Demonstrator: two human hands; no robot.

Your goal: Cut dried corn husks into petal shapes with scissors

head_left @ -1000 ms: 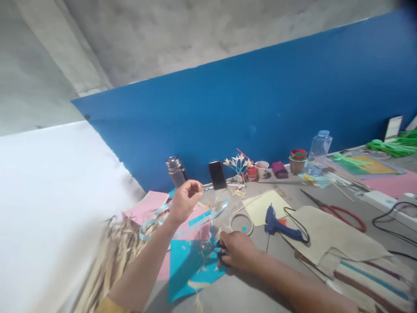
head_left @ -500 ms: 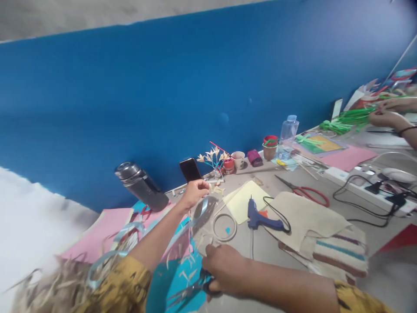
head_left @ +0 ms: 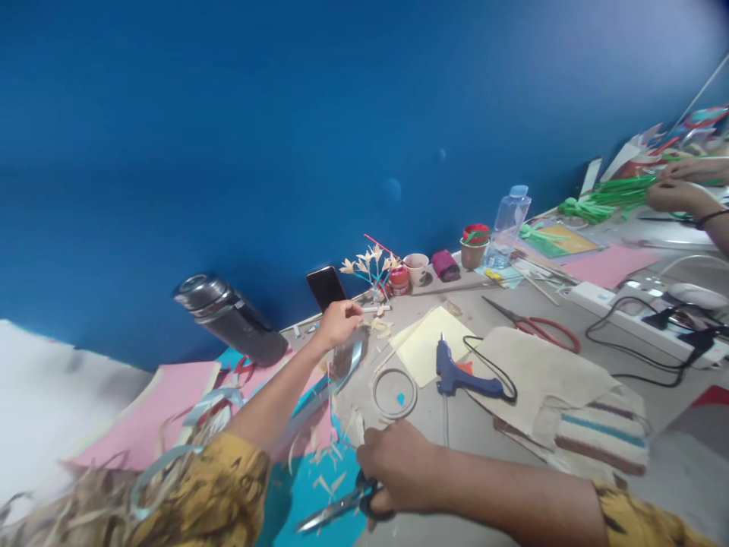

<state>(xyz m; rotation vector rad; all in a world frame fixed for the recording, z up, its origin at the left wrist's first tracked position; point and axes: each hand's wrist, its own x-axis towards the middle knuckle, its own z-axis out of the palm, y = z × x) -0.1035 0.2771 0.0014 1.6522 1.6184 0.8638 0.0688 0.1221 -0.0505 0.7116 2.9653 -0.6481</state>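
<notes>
Left hand (head_left: 340, 325): extended toward the rear edge of the grey table (head_left: 430, 410), in front of the upright black mobile phone (head_left: 326, 287). Fingers drawn together; whether anything is held between them cannot be told. The fingertips are just beside a small pile of loose cream petal pieces (head_left: 380, 327). One second ago this hand was raised further left, over pink paper between flask and phone; the half-second frame has it nearly at its present place.

Right hand (head_left: 402, 465): clamped on the black-handled metal scissors (head_left: 330, 513), low at the front of the table. The blades point left over the bright blue paper sheet (head_left: 342, 532), where cream scraps lie. Half a second ago the blades were blurred and appeared spread; they now appear together or nearly so.

Beyond the right hand lies a whitish tape ring (head_left: 374, 393). To its right, a blue glue gun (head_left: 464, 380) lies partly over pale yellow paper (head_left: 418, 365). Cream flowers on blue stems (head_left: 370, 266) stand at the rear edge, right of the phone; a dark metal flask (head_left: 239, 323) stands left of it.

View: turned to the right since one second ago. A co-worker's hands (head_left: 677, 196), at green strands toward the right end, have come into view.
</notes>
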